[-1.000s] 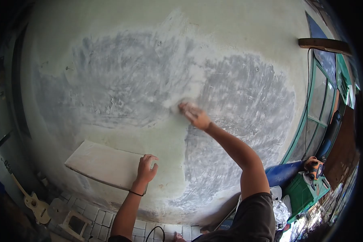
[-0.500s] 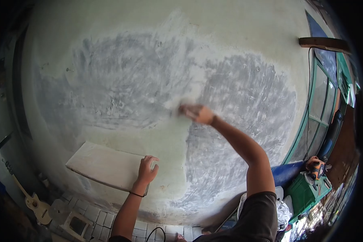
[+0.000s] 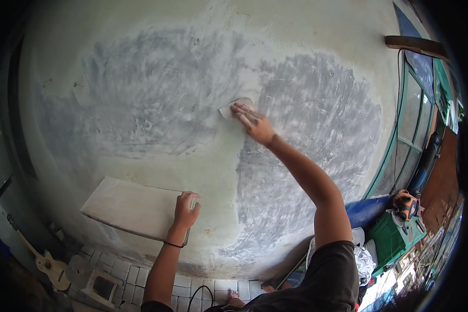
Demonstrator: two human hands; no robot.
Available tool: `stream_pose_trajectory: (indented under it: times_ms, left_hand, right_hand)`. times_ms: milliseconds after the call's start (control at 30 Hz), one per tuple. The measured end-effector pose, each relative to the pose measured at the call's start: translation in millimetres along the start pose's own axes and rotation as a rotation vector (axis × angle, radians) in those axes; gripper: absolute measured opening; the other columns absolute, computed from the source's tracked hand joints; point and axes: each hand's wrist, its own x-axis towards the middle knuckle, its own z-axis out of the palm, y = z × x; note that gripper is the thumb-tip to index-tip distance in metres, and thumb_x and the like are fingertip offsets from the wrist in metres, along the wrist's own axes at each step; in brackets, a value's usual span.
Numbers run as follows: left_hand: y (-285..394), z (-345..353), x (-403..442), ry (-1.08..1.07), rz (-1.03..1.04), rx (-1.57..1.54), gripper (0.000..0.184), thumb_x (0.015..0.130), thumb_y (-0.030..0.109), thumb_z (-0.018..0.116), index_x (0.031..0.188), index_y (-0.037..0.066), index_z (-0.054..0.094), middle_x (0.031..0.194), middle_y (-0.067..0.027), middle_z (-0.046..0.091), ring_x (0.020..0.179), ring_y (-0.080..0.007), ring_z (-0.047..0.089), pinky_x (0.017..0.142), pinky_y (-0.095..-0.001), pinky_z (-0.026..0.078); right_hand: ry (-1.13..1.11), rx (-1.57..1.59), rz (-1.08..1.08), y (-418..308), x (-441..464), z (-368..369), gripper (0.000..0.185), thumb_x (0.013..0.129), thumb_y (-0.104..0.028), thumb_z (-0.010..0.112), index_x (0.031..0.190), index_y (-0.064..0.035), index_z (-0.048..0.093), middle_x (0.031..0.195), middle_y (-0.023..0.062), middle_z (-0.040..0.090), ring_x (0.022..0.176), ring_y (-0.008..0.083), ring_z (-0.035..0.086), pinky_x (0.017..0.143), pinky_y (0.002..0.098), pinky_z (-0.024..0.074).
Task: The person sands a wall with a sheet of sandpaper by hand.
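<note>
My right hand (image 3: 252, 120) presses a thin pale sheet (image 3: 226, 111), which looks like sandpaper, flat against the wall (image 3: 192, 171). The sheet's edges stick out around the fingertips, near the pale strip between two rough grey patches (image 3: 317, 114). Lower down, my left hand (image 3: 185, 209) is curled over the right end of a pale box-like ledge (image 3: 132, 208), its fingers bent around the edge. A black band circles the left wrist.
A green crate (image 3: 395, 242) with an orange power tool (image 3: 404, 204) stands at right, near a blue surface and a green-framed window. A wooden beam (image 3: 416, 46) juts out above. A small guitar (image 3: 53, 269) and a stool (image 3: 101, 283) are at lower left.
My right hand was blurred by motion and now shows sharply, higher on the wall, with the sheet visible. The view has shifted slightly; my left hand keeps its place on the ledge.
</note>
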Motion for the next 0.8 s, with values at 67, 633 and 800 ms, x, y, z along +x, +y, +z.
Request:
stream_pose_trajectory:
  times_ms: [67,633,800]
  left_hand:
    - [0.9,0.0,-0.7,-0.009,0.022,-0.011,0.025,0.081,0.006,0.064,0.105,0.009,0.065,0.111,-0.0131,0.063,0.108,-0.0339,0.057,0.096,-0.0434,0.044]
    - [0.4,-1.2,0.1,-0.028,-0.004,-0.049,0.023,0.081,0.006,0.063,0.104,0.008,0.066,0.110,-0.0126,0.063,0.108,-0.0330,0.057,0.096,-0.0430,0.044]
    - [0.0,-1.1,-0.1,-0.020,-0.033,-0.046,0.023,0.081,0.006,0.063,0.104,0.008,0.066,0.110,-0.0127,0.064,0.109,-0.0330,0.057,0.097,-0.0429,0.043]
  right_hand:
    - [-0.043,0.039,-0.081,-32.0,-21.8,2.9,0.034,0.090,-0.010,0.061,0.123,-0.0114,0.063,0.141,0.0098,0.061,0.128,0.0235,0.060,0.100,0.0327,0.0552]
    - [0.172,-0.159,0.022,21.1,17.5,-7.7,0.042,0.083,-0.020,0.074,0.123,-0.0099,0.062,0.134,0.0102,0.064,0.109,0.0225,0.070,0.082,0.0351,0.0634]
    - [-0.081,0.049,-0.198,13.8,-16.9,-2.7,0.042,0.086,-0.024,0.073,0.123,-0.0095,0.062,0.138,0.0094,0.062,0.113,0.0236,0.068,0.088,0.0351,0.0611]
